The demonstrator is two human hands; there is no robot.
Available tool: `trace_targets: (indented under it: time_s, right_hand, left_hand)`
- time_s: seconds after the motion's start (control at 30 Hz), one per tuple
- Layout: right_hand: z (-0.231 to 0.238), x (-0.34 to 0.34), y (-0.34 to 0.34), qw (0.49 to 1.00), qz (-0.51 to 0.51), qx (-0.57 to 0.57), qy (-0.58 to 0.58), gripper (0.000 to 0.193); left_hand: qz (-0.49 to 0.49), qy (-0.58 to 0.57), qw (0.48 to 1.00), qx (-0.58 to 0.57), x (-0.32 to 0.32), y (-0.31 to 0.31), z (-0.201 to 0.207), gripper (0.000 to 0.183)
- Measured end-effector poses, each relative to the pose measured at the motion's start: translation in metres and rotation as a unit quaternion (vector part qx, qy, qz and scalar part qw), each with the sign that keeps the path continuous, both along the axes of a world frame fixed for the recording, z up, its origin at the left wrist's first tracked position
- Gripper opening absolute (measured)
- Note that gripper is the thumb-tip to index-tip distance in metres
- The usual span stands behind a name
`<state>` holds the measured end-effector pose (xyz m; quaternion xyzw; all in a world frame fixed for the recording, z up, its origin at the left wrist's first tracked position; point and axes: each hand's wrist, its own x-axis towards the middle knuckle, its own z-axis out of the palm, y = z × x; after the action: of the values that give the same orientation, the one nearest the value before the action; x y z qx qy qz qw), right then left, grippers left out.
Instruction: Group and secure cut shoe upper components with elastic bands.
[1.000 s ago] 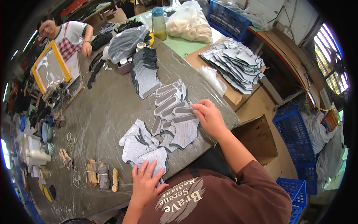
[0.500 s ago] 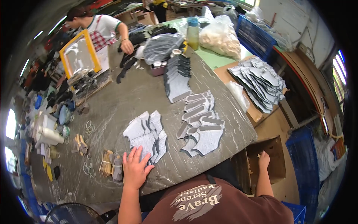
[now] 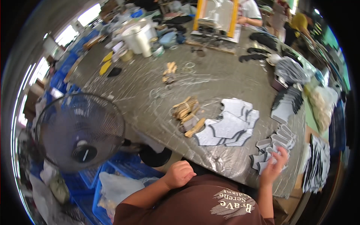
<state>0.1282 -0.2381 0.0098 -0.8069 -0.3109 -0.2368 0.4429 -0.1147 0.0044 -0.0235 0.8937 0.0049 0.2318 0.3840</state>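
Note:
My left hand [image 3: 179,174] hovers off the table's front edge, close to my body. Its fingers are curled closed, and whether anything is inside them is hidden. My right hand [image 3: 274,165] reaches over a group of grey-white cut pieces with grey strips [image 3: 279,144] on them; the fingers are apart, with nothing visible in them. Between the hands, a loose pile of pale grey, dark-edged cut pieces [image 3: 229,123] lies on the table [image 3: 228,80]. Touching the pile's left side are banded bundles of tan and grey strips [image 3: 187,114].
A black fan [image 3: 82,135] stands at the left, above blue crates [image 3: 98,198] holding plastic bags. Farther back are a smaller tan bundle [image 3: 170,71], loose rings [image 3: 188,68] and a yellow frame [image 3: 234,17]. Dark-edged stacked pieces [image 3: 284,110] lie at right. Another person works behind the frame.
The view has swung left. My left hand has left the pale pieces and drawn back toward my body, closing. My right hand has come from the box onto the strip-topped pieces.

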Motion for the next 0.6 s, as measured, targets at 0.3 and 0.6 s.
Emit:
trace_targets:
  time_s: [0.3,0.6]
  right_hand:
    - [0.001,-0.084,0.126,0.78,0.497,-0.378,-0.038,0.055]
    - [-0.018,-0.079,0.126,0.832,0.451,-0.321,-0.046,0.058]
  left_hand:
    - [0.435,0.223,0.872,-0.017,-0.176,-0.032,-0.093,0.011]
    - [0.613,0.186,0.755,0.139,-0.245,-0.081,-0.077,0.043]
